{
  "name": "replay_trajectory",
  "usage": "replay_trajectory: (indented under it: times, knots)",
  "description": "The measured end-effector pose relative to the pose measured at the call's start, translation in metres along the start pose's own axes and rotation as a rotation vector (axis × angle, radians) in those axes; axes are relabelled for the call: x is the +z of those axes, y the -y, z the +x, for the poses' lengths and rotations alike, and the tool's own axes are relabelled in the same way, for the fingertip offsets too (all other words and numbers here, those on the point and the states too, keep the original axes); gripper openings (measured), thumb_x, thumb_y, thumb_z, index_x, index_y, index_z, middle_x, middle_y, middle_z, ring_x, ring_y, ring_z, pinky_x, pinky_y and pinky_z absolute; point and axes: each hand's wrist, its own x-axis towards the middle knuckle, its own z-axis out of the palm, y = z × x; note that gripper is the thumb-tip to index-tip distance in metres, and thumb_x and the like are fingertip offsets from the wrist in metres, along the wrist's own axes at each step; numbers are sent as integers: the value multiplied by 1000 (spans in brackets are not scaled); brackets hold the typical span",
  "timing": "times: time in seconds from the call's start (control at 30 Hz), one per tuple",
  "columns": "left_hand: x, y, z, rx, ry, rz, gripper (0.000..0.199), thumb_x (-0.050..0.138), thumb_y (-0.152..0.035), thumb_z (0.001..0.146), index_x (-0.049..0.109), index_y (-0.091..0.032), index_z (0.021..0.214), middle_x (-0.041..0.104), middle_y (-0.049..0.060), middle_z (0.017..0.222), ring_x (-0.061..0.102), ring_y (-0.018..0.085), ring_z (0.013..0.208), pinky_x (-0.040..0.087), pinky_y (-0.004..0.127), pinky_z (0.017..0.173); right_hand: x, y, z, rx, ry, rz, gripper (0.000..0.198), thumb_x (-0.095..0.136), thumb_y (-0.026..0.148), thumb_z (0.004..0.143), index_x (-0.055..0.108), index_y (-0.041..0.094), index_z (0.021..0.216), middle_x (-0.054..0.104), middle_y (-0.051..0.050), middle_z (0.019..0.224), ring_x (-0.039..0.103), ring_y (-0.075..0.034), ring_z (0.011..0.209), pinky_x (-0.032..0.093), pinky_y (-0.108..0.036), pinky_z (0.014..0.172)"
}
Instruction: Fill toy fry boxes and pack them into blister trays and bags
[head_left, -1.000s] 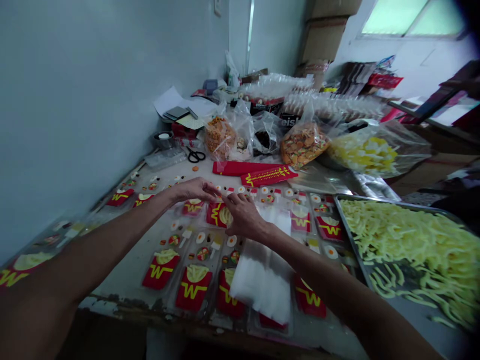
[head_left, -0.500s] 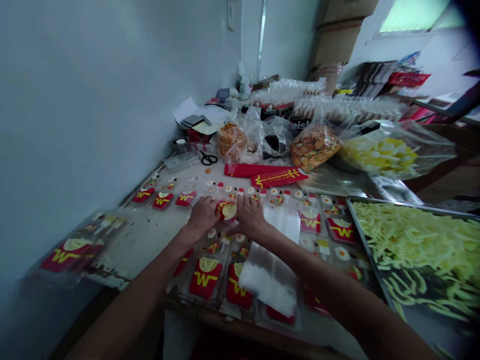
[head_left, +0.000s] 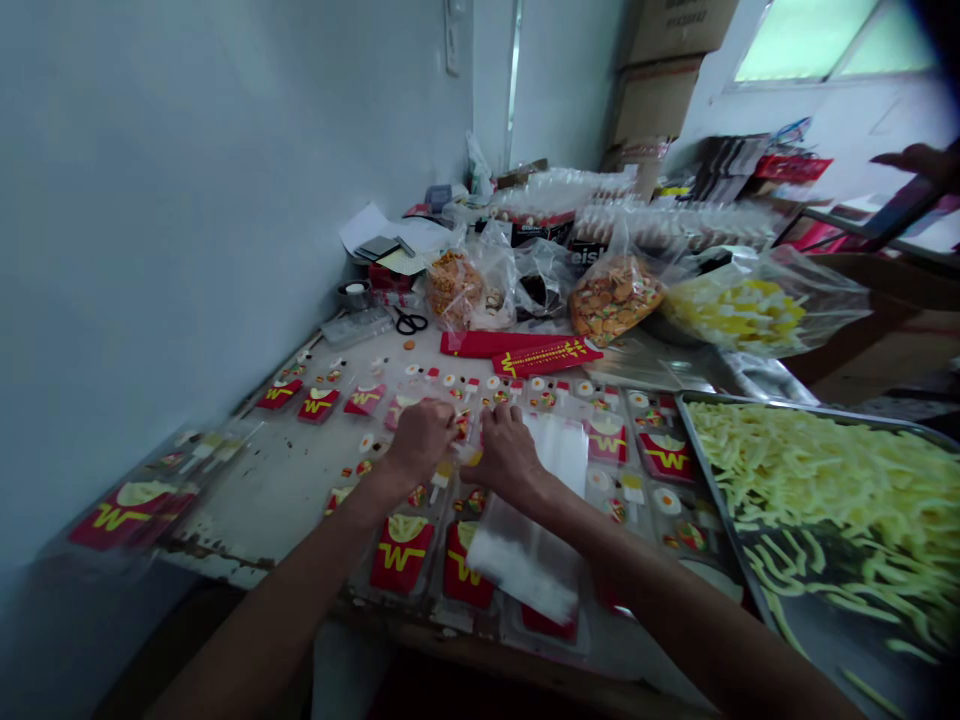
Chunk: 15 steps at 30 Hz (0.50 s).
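My left hand [head_left: 425, 440] is closed, with its fingers curled at the left side of a clear plastic pack [head_left: 463, 428] holding small toy food pieces. On the other side my right hand [head_left: 510, 458] grips the pack, thumb below and fingers over the top. Much of the pack is hidden by my fingers. Under my right wrist lies a stack of clear plastic bags [head_left: 559, 455]. Around both hands are rows of clear packs with red fries boxes marked in yellow, such as a near red fries box [head_left: 402, 565], plus miniature eggs and burgers.
A metal tray [head_left: 739, 560] of pale yellow fries pieces stands at the right. Bags of small pieces [head_left: 616, 300], black-handled scissors [head_left: 411, 323] and flat red card strips [head_left: 544, 355] lie farther back. Stacked packs [head_left: 124, 510] sit at the left edge. A wall borders the left side.
The pack between my hands has tilted, so its red fries box no longer faces up toward me. My left hand has turned into a tighter curl. The whole view has shifted slightly.
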Motion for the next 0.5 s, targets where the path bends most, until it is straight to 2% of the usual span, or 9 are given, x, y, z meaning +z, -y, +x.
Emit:
replay_trajectory:
  times: [0.07, 0.13, 0.23, 0.3, 0.37, 0.4, 0.47, 0.5]
  knots:
    - [-4, 2, -6, -80, -69, -107, 14, 62, -23, 83, 74, -18, 80, 76, 8, 86, 68, 20, 82, 46, 28, 73, -5, 6, -3, -34, -25, -15, 85, 85, 50, 55, 56, 8, 124, 53, -21, 123, 46, -37, 114, 49, -45, 86]
    - [-7, 1, -10, -96, -114, -228, 10, 66, -21, 78, 72, -18, 72, 74, 5, 77, 66, 18, 74, 43, 27, 68, -8, 13, -1, -41, -36, -22, 84, 85, 49, 56, 57, 8, 123, 54, -21, 123, 46, -37, 113, 49, -47, 85]
    - [-8, -9, -16, -26, -125, -364, 8, 67, -17, 73, 73, -18, 70, 74, 3, 73, 65, 16, 71, 42, 26, 66, -8, 21, 6, -41, -51, 19, 82, 87, 44, 53, 59, 8, 121, 56, -21, 122, 48, -37, 112, 48, -47, 86]
    - [-6, -13, -20, -103, -158, -439, 8, 67, -18, 73, 75, -18, 72, 74, 3, 73, 65, 16, 69, 42, 26, 65, -4, 19, 11, -39, -93, 130, 90, 90, 42, 50, 57, 10, 127, 55, -21, 128, 48, -38, 116, 47, -48, 89]
    - [-4, -10, -21, -218, -202, -499, 9, 67, -20, 72, 76, -18, 74, 74, 2, 72, 66, 16, 68, 42, 25, 64, 1, 10, 14, 17, -107, 404, 93, 91, 45, 50, 57, 13, 130, 55, -19, 132, 51, -35, 115, 47, -43, 88]
    - [-2, -6, -21, -253, -211, -530, 9, 68, -21, 72, 76, -19, 74, 74, 2, 72, 66, 16, 67, 42, 25, 63, 4, 4, 14, 73, -53, 612, 86, 89, 49, 54, 60, 14, 127, 58, -17, 129, 55, -31, 109, 48, -39, 81]
    - [2, 3, -19, -265, -201, -596, 9, 68, -23, 71, 75, -19, 73, 74, 1, 70, 66, 16, 67, 42, 25, 63, 11, -10, 14, 222, 166, 1104, 66, 82, 57, 63, 69, 15, 112, 67, -14, 115, 59, -20, 83, 44, -28, 62]
    - [4, 7, -18, -254, -192, -630, 9, 68, -23, 72, 75, -19, 73, 74, 1, 70, 66, 15, 66, 42, 25, 62, 16, -15, 14, 294, 283, 1328, 57, 80, 56, 66, 71, 14, 104, 70, -13, 105, 56, -14, 70, 38, -24, 54]
